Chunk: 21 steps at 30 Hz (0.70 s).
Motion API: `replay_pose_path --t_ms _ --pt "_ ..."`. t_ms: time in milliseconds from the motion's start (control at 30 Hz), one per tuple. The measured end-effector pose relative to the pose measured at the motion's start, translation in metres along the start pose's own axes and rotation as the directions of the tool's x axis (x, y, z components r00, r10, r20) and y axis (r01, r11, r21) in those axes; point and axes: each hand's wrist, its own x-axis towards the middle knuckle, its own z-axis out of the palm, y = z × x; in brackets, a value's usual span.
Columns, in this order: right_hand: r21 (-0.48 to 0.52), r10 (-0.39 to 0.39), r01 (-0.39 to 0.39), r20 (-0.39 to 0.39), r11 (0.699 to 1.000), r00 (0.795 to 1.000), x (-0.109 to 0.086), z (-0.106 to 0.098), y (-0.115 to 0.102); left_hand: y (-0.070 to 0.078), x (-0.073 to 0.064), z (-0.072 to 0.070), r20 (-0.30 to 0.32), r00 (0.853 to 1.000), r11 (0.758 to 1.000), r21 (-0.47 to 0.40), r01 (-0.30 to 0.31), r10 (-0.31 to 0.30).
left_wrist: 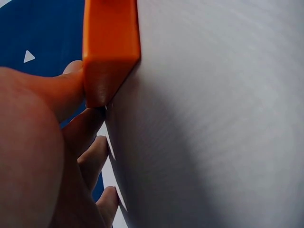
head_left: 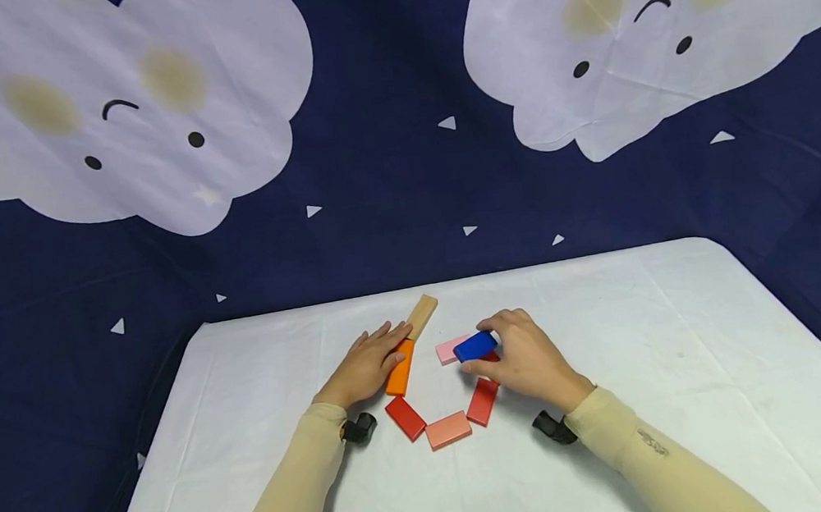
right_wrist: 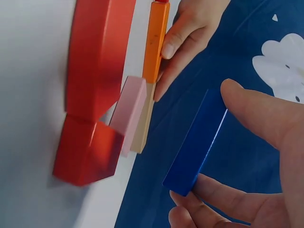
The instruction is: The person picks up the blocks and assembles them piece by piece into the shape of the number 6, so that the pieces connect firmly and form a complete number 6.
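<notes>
A blue block [head_left: 475, 346] is pinched between the thumb and fingers of my right hand [head_left: 532, 360]. In the right wrist view the blue block [right_wrist: 195, 142] is held apart from the other blocks. My left hand [head_left: 365, 365] touches an orange block [head_left: 398, 377], its thumb over it and its fingers extended towards a plain wooden block [head_left: 423, 314] that meets its far end. A pink block [head_left: 448, 352] lies beside the blue one, and a red block [right_wrist: 88, 152] is mostly hidden beneath my right hand in the head view.
A curve of blocks lies nearer me: a red block [head_left: 405, 418], a salmon block [head_left: 448, 430] and another red block [head_left: 482, 401]. They are on a white-covered table [head_left: 624, 466]. A dark blue cloth [head_left: 393, 233] with clouds hangs behind.
</notes>
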Motion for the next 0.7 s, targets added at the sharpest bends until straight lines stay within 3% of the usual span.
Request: replay_pose_path --t_ms 700 --pt "0.003 -0.101 0.101 0.037 0.995 0.994 0.017 0.021 -0.022 0.002 0.000 -0.001 0.008 1.000 1.000 0.000 -0.004 0.004"
